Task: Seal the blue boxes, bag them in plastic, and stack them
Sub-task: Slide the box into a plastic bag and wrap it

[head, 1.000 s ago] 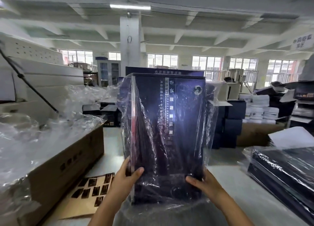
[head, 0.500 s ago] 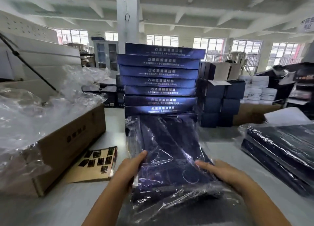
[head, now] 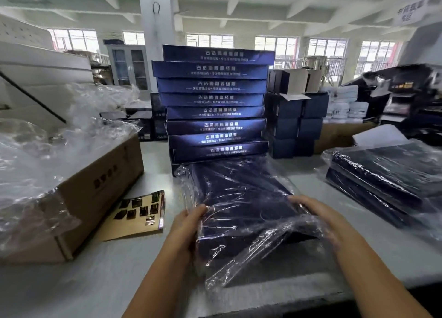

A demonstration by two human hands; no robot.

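The blue box, already inside its clear plastic bag, is lying flat on the tabletop, its far end just in front of the tall stack of blue boxes. The hands are working apart, one on each side of it. The left hand is gripping the left edge, thumb on top. The right hand is resting on the right edge with its fingers stretched over the plastic. Loose bag is trailing toward the person. More bagged boxes are sitting to the right, a cardboard carton to the left.
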